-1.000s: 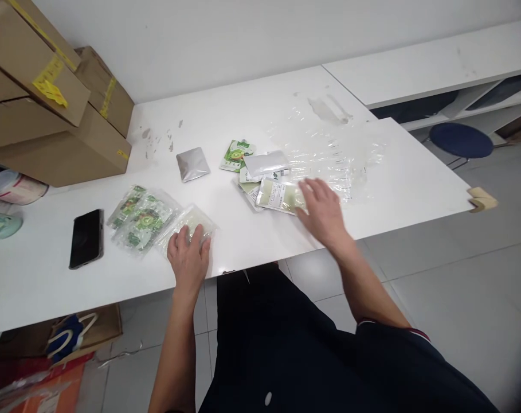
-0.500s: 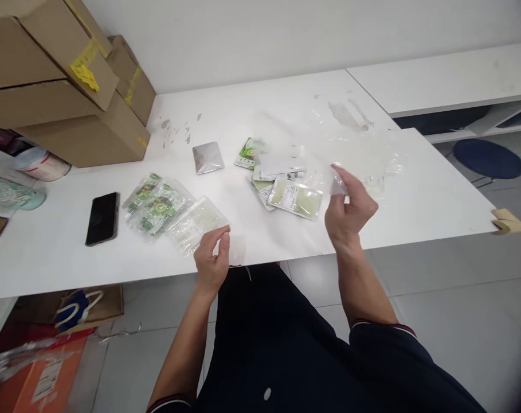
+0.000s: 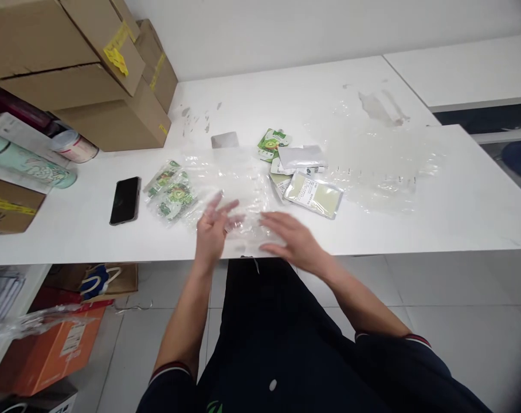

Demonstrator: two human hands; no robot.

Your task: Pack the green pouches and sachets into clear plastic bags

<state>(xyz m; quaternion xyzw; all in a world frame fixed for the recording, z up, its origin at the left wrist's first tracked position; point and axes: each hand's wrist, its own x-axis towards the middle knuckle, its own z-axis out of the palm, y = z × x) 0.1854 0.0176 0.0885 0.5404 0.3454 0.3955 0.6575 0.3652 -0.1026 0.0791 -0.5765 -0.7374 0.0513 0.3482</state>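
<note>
A clear plastic bag lies flat on the white table in front of me. My left hand and my right hand rest on its near edge, fingers stretched out and spread. Left of the bag sits a bagged bundle of green kiwi sachets. Right of it lies a loose heap of sachets: a pale green packet, a white pouch and a green kiwi pouch. A silver foil pouch shows behind the bag.
A black phone lies at the left. Stacked cardboard boxes fill the back left corner, with a mint bottle and a tin beside them. More clear plastic film spreads at the right. Boxes and bags stand under the table.
My right hand picked a clear bag from the pile at the right and carried it left. Both hands now press it flat on the table before me. The camera shifted left.
</note>
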